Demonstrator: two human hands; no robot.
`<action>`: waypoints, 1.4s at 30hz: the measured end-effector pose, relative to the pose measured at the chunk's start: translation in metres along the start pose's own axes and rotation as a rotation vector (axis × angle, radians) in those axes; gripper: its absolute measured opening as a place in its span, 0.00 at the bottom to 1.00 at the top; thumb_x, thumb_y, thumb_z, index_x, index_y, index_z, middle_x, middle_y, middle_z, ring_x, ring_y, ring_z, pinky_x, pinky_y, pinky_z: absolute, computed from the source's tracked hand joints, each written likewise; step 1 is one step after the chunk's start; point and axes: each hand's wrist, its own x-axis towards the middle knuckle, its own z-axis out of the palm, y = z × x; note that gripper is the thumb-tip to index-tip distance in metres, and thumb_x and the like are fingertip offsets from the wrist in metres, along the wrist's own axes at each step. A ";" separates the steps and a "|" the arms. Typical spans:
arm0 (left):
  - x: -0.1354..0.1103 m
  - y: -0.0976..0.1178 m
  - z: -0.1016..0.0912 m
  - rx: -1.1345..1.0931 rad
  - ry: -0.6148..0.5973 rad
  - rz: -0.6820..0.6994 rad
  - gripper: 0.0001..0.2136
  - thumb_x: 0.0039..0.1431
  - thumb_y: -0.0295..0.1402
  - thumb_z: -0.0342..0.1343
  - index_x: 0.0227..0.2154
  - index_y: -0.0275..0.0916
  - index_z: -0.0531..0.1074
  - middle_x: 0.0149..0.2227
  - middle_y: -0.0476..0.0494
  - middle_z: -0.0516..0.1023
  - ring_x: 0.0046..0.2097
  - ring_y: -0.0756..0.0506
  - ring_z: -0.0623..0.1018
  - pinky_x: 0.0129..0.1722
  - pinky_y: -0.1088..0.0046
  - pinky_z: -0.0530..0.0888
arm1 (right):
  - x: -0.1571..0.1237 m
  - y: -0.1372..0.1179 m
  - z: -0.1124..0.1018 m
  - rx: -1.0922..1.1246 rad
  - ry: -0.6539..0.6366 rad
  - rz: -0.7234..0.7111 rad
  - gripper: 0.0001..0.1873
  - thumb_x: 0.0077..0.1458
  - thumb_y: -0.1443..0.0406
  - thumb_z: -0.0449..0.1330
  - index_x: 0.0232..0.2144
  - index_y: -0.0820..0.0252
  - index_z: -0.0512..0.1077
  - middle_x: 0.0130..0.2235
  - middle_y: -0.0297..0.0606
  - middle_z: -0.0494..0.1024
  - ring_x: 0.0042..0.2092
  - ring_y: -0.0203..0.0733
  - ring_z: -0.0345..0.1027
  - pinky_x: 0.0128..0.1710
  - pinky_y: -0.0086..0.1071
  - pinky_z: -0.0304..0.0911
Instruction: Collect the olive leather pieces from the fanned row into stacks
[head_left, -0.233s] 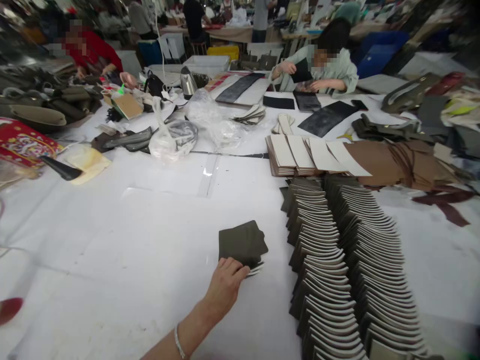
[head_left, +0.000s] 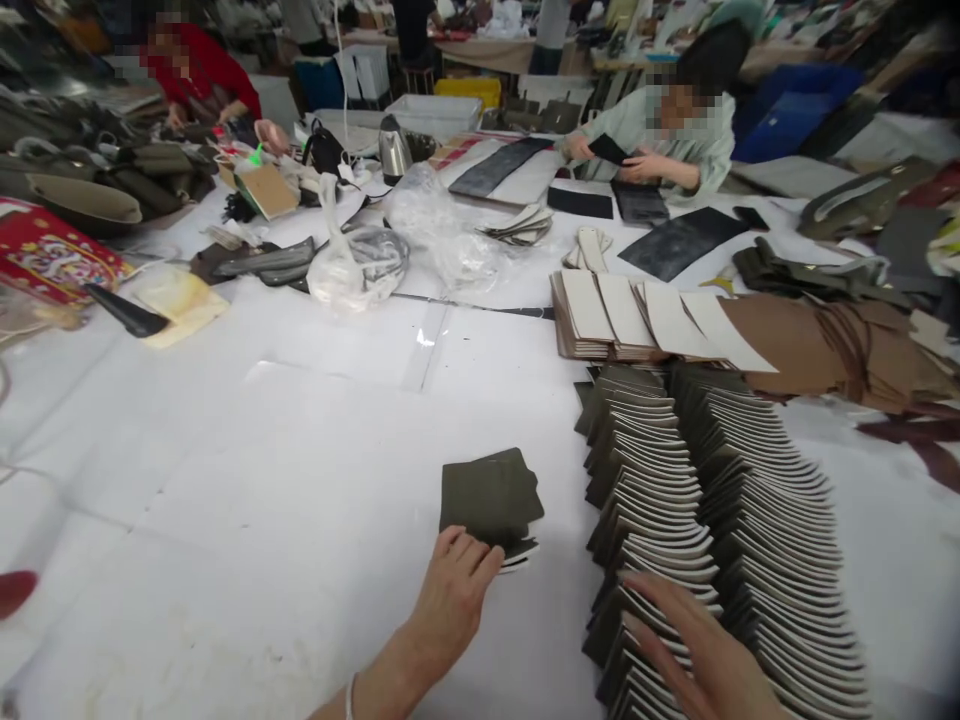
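Observation:
My left hand (head_left: 459, 580) is closed on the near edge of a small stack of dark olive leather pieces (head_left: 487, 490), which lies fanned on the white table. White edges show at the stack's right side, beside my thumb. To the right, my right hand (head_left: 694, 645) reaches over the left one of two long rows of overlapping olive pieces (head_left: 652, 480). Its thumb and fingers are apart, and the fingertips are at the row's left part; whether they touch it I cannot tell. The second row (head_left: 780, 500) runs alongside, with pale curved edges showing.
Behind the rows lie white-faced panels (head_left: 660, 320) and brown sheets (head_left: 780, 340). Clear plastic bags (head_left: 442, 240), a kettle (head_left: 394, 150) and a black-handled tool (head_left: 127, 312) are farther back. Across the table a person in pale green (head_left: 645, 130) handles black pieces; another wears red (head_left: 202, 80).
My right hand has come into view from below, over the left row. My left hand stays on the small stack. The whole view has shifted slightly.

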 end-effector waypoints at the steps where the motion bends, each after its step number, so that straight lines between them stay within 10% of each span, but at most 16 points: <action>1: -0.001 0.000 0.001 0.000 0.008 -0.014 0.18 0.58 0.18 0.43 0.47 0.40 0.68 0.36 0.43 0.75 0.39 0.44 0.72 0.52 0.55 0.63 | 0.030 -0.011 0.006 0.011 0.009 -0.031 0.17 0.64 0.59 0.50 0.52 0.55 0.66 0.53 0.43 0.71 0.55 0.48 0.64 0.56 0.44 0.62; 5: 0.005 -0.002 0.001 0.007 -0.040 -0.124 0.14 0.56 0.19 0.46 0.41 0.41 0.68 0.36 0.45 0.74 0.41 0.42 0.72 0.55 0.53 0.62 | 0.135 -0.052 0.036 -0.010 -0.079 -0.123 0.18 0.60 0.63 0.55 0.52 0.59 0.65 0.52 0.44 0.70 0.54 0.48 0.62 0.56 0.43 0.60; 10: 0.029 -0.012 -0.007 0.052 -0.186 -0.236 0.12 0.52 0.21 0.52 0.38 0.42 0.68 0.48 0.40 0.70 0.50 0.38 0.69 0.53 0.50 0.64 | 0.189 -0.061 0.068 -0.080 -0.124 -0.114 0.24 0.51 0.63 0.66 0.50 0.60 0.68 0.49 0.45 0.70 0.51 0.53 0.62 0.49 0.45 0.60; 21: 0.040 -0.025 0.001 0.029 -0.225 -0.289 0.14 0.50 0.22 0.58 0.40 0.41 0.68 0.57 0.36 0.63 0.59 0.34 0.63 0.56 0.47 0.64 | 0.212 -0.052 0.083 -0.081 -0.190 -0.039 0.15 0.47 0.62 0.67 0.37 0.59 0.69 0.41 0.40 0.71 0.46 0.52 0.62 0.44 0.43 0.54; 28: 0.042 -0.027 -0.007 -0.031 -0.205 -0.249 0.14 0.48 0.24 0.61 0.38 0.39 0.68 0.68 0.35 0.38 0.68 0.32 0.43 0.63 0.45 0.51 | 0.191 -0.049 0.072 0.119 -0.286 -0.089 0.09 0.53 0.68 0.62 0.28 0.57 0.63 0.34 0.31 0.68 0.39 0.39 0.63 0.37 0.30 0.58; 34: 0.042 -0.030 -0.021 -0.016 -0.305 -0.029 0.11 0.53 0.29 0.59 0.40 0.43 0.67 0.53 0.40 0.65 0.60 0.38 0.62 0.64 0.45 0.44 | 0.150 -0.043 0.044 0.196 -0.435 -0.172 0.10 0.58 0.66 0.60 0.26 0.57 0.64 0.29 0.26 0.70 0.34 0.34 0.66 0.34 0.26 0.60; 38: 0.038 -0.023 -0.021 0.017 -0.296 -0.025 0.12 0.55 0.25 0.53 0.42 0.43 0.67 0.42 0.46 0.69 0.48 0.44 0.69 0.63 0.52 0.51 | 0.173 -0.032 0.043 0.149 -0.407 -0.196 0.06 0.63 0.61 0.54 0.39 0.55 0.70 0.40 0.32 0.74 0.43 0.39 0.67 0.44 0.30 0.62; 42: 0.030 -0.021 -0.014 0.023 -0.264 -0.016 0.24 0.58 0.25 0.50 0.58 0.39 0.57 0.44 0.43 0.71 0.46 0.42 0.69 0.60 0.53 0.54 | 0.215 -0.028 0.065 0.002 -0.328 -0.194 0.33 0.48 0.65 0.68 0.55 0.60 0.63 0.57 0.48 0.64 0.59 0.54 0.54 0.59 0.47 0.47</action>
